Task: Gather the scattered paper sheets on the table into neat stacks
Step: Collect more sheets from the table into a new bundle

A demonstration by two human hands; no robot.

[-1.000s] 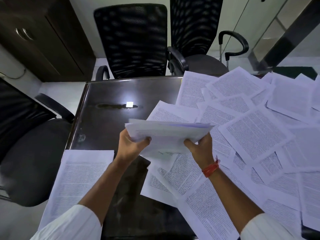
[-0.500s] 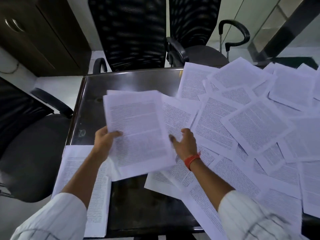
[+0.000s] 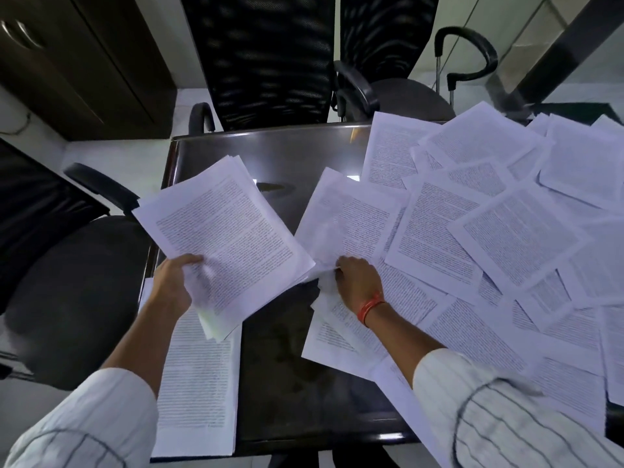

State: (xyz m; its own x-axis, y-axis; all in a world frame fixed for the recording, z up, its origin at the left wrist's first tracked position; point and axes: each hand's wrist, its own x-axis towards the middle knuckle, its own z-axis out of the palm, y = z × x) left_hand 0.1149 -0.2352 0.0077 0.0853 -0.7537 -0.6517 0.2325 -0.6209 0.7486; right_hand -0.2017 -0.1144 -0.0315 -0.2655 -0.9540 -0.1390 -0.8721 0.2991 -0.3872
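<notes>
Sheets (image 3: pixel 354 224) lie right under the right hand (image 3: pixel 359 278), fingers pinching one edge; left hand (image 3: pixel 174 285) grips the bundle (image 3: pixel 226 244).

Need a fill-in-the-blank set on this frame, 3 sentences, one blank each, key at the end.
1. The gathered bundle of sheets is held in the grip of the ______ hand.
2. The right hand wears a thread band coloured ______.
3. The flat stack lies at the table edge nearest the person, below the ______ forearm.

Missing words: left; orange; left
</notes>
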